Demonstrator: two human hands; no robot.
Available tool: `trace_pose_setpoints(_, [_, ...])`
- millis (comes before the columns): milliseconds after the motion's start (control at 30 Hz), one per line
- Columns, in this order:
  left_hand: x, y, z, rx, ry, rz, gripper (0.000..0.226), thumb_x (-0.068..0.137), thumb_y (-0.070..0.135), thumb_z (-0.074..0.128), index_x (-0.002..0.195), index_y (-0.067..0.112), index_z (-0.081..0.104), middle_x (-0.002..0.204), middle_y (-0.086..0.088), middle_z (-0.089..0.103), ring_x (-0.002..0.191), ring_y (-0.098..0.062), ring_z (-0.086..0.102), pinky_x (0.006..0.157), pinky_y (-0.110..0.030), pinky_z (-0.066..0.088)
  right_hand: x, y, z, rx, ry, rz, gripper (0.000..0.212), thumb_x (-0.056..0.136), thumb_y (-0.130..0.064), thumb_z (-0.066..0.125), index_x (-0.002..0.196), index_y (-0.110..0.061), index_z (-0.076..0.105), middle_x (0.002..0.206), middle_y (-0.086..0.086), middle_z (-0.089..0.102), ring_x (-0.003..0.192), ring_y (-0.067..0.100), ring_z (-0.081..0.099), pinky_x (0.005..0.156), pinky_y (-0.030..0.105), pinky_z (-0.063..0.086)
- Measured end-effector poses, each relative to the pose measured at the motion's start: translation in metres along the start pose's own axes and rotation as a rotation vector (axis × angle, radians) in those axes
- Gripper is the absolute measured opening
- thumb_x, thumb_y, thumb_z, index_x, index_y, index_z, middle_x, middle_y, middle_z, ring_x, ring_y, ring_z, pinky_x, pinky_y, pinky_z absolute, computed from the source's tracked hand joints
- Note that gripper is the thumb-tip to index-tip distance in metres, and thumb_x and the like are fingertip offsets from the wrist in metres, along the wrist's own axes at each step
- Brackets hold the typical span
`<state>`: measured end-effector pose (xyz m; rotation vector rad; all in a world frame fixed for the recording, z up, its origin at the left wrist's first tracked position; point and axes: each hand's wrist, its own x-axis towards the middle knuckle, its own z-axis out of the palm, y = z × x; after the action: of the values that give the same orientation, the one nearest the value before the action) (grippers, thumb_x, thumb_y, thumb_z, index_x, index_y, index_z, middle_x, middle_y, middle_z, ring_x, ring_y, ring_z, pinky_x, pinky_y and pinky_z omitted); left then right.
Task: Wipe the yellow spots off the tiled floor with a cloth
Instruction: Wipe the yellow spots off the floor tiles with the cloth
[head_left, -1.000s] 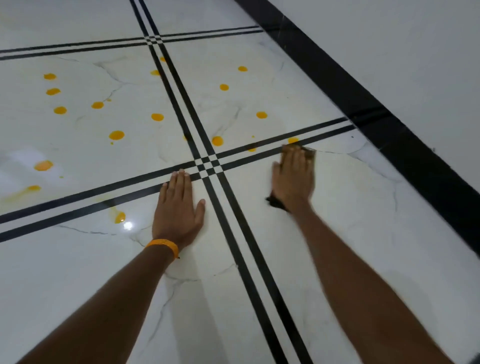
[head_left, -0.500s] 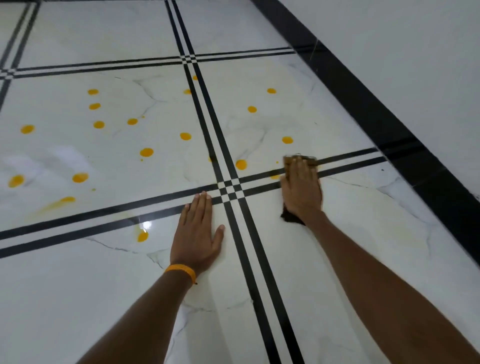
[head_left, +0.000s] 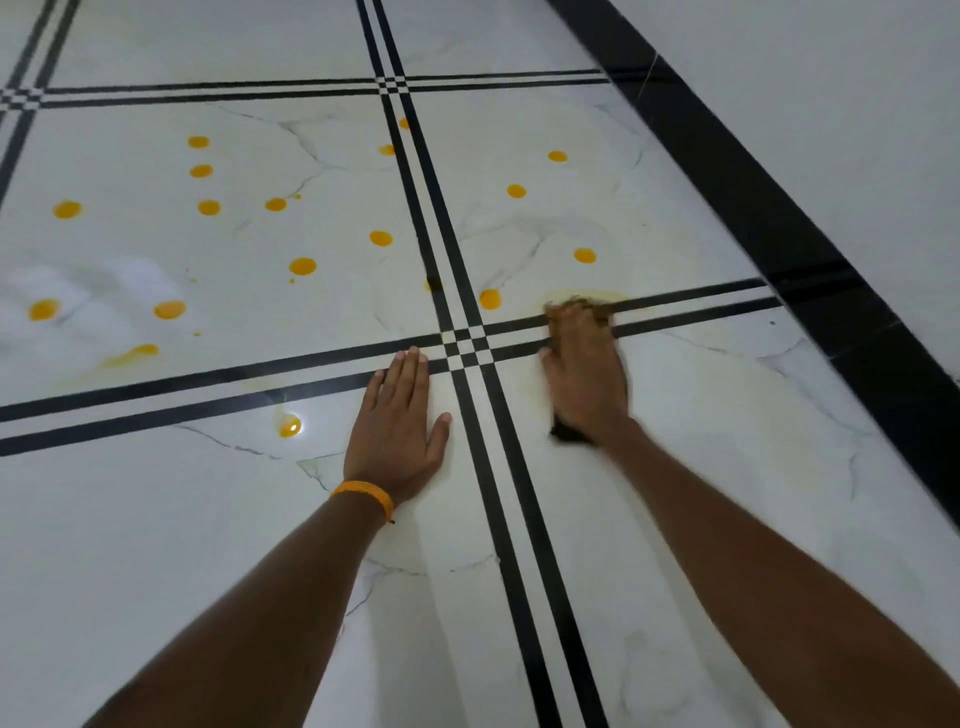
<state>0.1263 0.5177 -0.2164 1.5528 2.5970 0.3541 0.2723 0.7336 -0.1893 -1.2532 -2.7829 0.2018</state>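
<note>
Logged right hand (head_left: 584, 379) laid flat, fingers straight and close together, pressing a dark cloth (head_left: 569, 435) onto the tiled floor (head_left: 701, 519) across the double black line (head_left: 691, 306), right of the line crossing. Blurred, so judged mid-stroke. Noted cloth showing only past the fingertips and beneath the wrist.

Logged left hand (head_left: 397, 415) spread palm-down on bare tile just left of the crossing, holding nothing, with an orange wristband (head_left: 363, 491) at the wrist.

Recorded a pale yellow smear (head_left: 618, 297) just beyond the cloth; judged it a spot partly wiped. Found the near right tile free of whole spots, faintly streaked.

Counted more than a dozen yellow spots (head_left: 302, 266) untouched, mostly on the far tiles, with one just left of the cloth and another near the left hand. Judged task early, most wiping outstanding.
</note>
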Motion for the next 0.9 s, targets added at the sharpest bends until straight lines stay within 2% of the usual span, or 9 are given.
trace_pose_setpoints(100, [-0.003, 0.002, 0.0, -0.004, 0.014, -0.013, 0.075, 0.1, 0.052, 0.024, 0.159, 0.01, 0.005, 0.167, -0.008, 0.006, 0.154, -0.019, 0.0, 0.125, -0.037, 0.003, -0.06, -0.027, 0.008, -0.01, -0.095, -0.329, 0.069, 0.103, -0.049, 0.016, 0.161, -0.012, 0.013, 0.169, 0.004, 0.009, 0.157, 0.019, 0.005, 0.128, 0.04, 0.006])
trace_pose_setpoints(167, [0.0, 0.002, -0.003, 0.006, 0.003, 0.0, 0.076, 0.099, 0.054, 0.019, 0.159, 0.009, 0.005, 0.167, -0.009, 0.007, 0.154, -0.019, 0.0, 0.124, -0.037, 0.002, -0.073, -0.007, 0.0, 0.029, -0.15, -0.432, 0.065, 0.105, -0.046, 0.017, 0.162, -0.016, 0.01, 0.17, -0.002, 0.005, 0.157, 0.012, -0.001, 0.127, 0.036, 0.001])
trace_pose_setpoints(300, [0.002, 0.004, -0.008, 0.018, -0.059, 0.011, 0.083, 0.092, 0.057, 0.005, 0.158, 0.008, 0.001, 0.167, -0.011, 0.001, 0.155, -0.022, -0.003, 0.124, -0.036, -0.002, -0.038, 0.055, -0.011, -0.023, -0.046, -0.091, 0.073, 0.1, -0.049, 0.007, 0.16, -0.009, 0.017, 0.168, 0.008, 0.017, 0.156, 0.022, 0.015, 0.127, 0.038, 0.006])
trace_pose_setpoints(400, [-0.001, 0.012, -0.006, -0.007, -0.033, -0.02, 0.081, 0.092, 0.054, 0.005, 0.158, 0.007, 0.004, 0.167, -0.012, 0.004, 0.155, -0.023, -0.002, 0.124, -0.037, -0.001, -0.013, 0.02, -0.006, 0.001, -0.01, 0.047, 0.076, 0.099, -0.049, 0.004, 0.159, -0.005, 0.02, 0.167, 0.014, 0.021, 0.155, 0.027, 0.018, 0.127, 0.042, 0.009])
trace_pose_setpoints(500, [-0.003, 0.01, -0.001, 0.011, 0.006, -0.031, 0.076, 0.097, 0.049, 0.013, 0.158, 0.006, 0.008, 0.167, -0.012, 0.008, 0.155, -0.023, 0.001, 0.125, -0.04, 0.003, -0.046, -0.039, 0.007, 0.027, -0.056, -0.29, 0.071, 0.101, -0.048, 0.008, 0.16, -0.01, 0.02, 0.168, 0.008, 0.019, 0.156, 0.022, 0.015, 0.127, 0.042, 0.01])
trace_pose_setpoints(600, [-0.004, 0.009, 0.0, 0.017, -0.008, -0.027, 0.075, 0.098, 0.05, 0.014, 0.159, 0.006, 0.007, 0.167, -0.012, 0.008, 0.155, -0.023, 0.001, 0.125, -0.04, 0.004, -0.096, -0.021, 0.006, 0.103, -0.154, -0.533, 0.064, 0.104, -0.045, 0.015, 0.161, -0.016, 0.016, 0.169, -0.003, 0.011, 0.156, 0.011, 0.005, 0.127, 0.035, 0.003])
trace_pose_setpoints(700, [-0.004, 0.009, 0.001, 0.023, -0.014, -0.032, 0.076, 0.097, 0.051, 0.011, 0.159, 0.007, 0.005, 0.167, -0.012, 0.006, 0.155, -0.023, -0.001, 0.124, -0.038, 0.0, -0.064, 0.032, 0.005, 0.091, -0.059, -0.307, 0.067, 0.102, -0.047, 0.014, 0.161, -0.015, 0.022, 0.168, 0.002, 0.019, 0.156, 0.017, 0.015, 0.127, 0.041, 0.011])
trace_pose_setpoints(800, [-0.003, 0.009, 0.001, 0.04, -0.012, -0.027, 0.076, 0.096, 0.051, 0.009, 0.159, 0.007, 0.005, 0.167, -0.011, 0.005, 0.155, -0.023, 0.0, 0.124, -0.037, -0.001, -0.017, 0.046, 0.002, 0.046, -0.032, -0.073, 0.078, 0.098, -0.052, 0.004, 0.16, -0.009, 0.022, 0.167, 0.008, 0.021, 0.155, 0.023, 0.018, 0.126, 0.038, 0.008])
trace_pose_setpoints(900, [-0.002, 0.009, 0.001, 0.053, -0.042, -0.025, 0.079, 0.095, 0.052, 0.006, 0.159, 0.006, 0.003, 0.167, -0.012, 0.004, 0.155, -0.024, -0.001, 0.123, -0.037, -0.002, -0.022, 0.001, 0.009, 0.008, -0.036, -0.174, 0.075, 0.099, -0.05, 0.003, 0.16, -0.008, 0.017, 0.168, 0.01, 0.017, 0.156, 0.024, 0.013, 0.127, 0.041, 0.007])
